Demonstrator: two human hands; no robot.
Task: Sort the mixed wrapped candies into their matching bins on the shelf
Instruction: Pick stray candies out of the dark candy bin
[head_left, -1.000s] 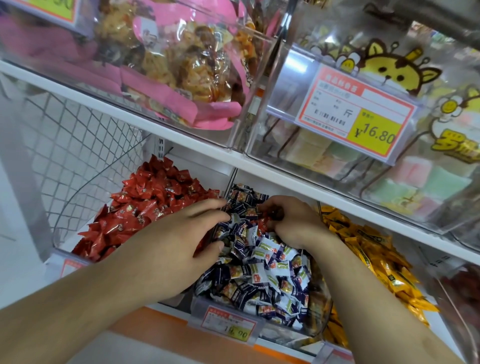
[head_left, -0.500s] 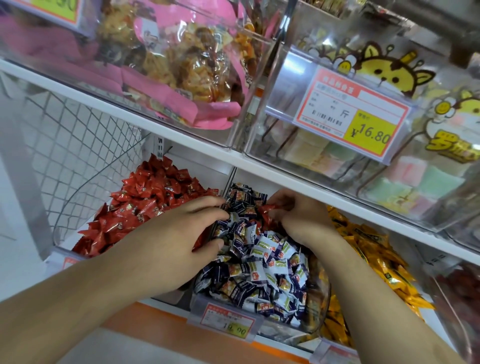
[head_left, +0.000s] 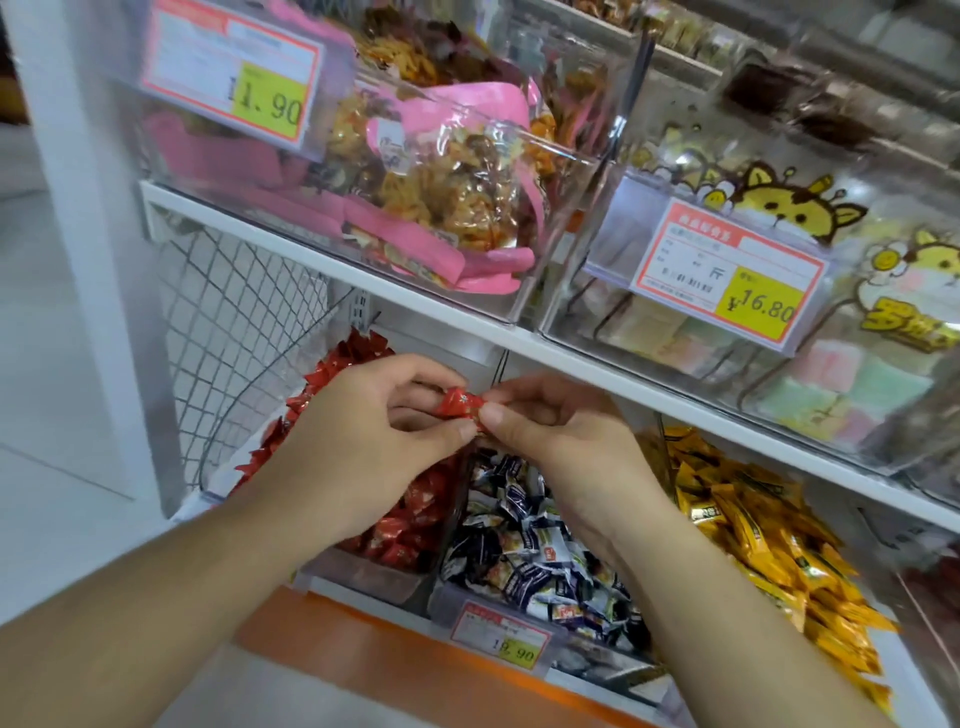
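A red wrapped candy (head_left: 460, 404) is pinched between both hands above the divide of two bins. My left hand (head_left: 363, 441) holds its left end, my right hand (head_left: 556, 431) its right end. Under my left hand lies the bin of red candies (head_left: 410, 525), heaped up toward the back left. Below my right hand is the clear bin of dark blue and white candies (head_left: 530, 561). To the right sits a bin of yellow wrapped candies (head_left: 753, 525).
A white shelf board (head_left: 571, 358) runs just above my hands, carrying clear bins of pink snack bags (head_left: 441, 218) and pastel sweets (head_left: 831, 384). Price tags (head_left: 501, 636) hang on bin fronts. A wire mesh panel (head_left: 234, 332) closes the left side.
My right hand has lifted a red candy out of the blue and white bin. My left hand rose to meet it and both now pinch it. The camera has moved closer.
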